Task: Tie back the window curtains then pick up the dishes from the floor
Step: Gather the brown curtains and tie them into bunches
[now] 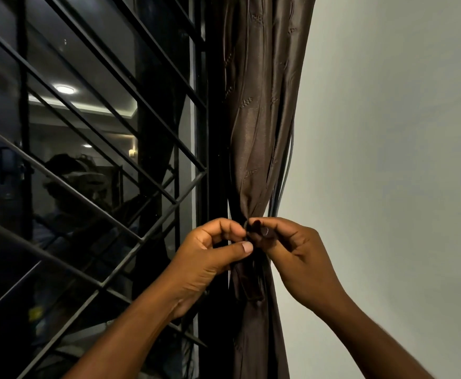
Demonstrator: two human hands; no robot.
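Both hands, left hand (212, 250) and right hand (286, 247), are pinching the tie (251, 280) around the gathered brown curtain (254, 127). A barred window (92, 165) is standing left, reflecting ceiling lights; a pale wall (388, 132) is filling the right.

I see the curtain (254, 127) as brown woven cloth with a soft satin sheen and stitched leaf motifs. The tie-back strip (252, 285) looks like darker, matt fabric. The window bars (92, 149) read as painted metal, dull black. The glass (68, 127) is glossy, reflective. The wall (388, 160) is smooth, matt paint.

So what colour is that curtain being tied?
Brown, with a slight sheen and faint stitched leaf motifs; the curtain shows in the head view.
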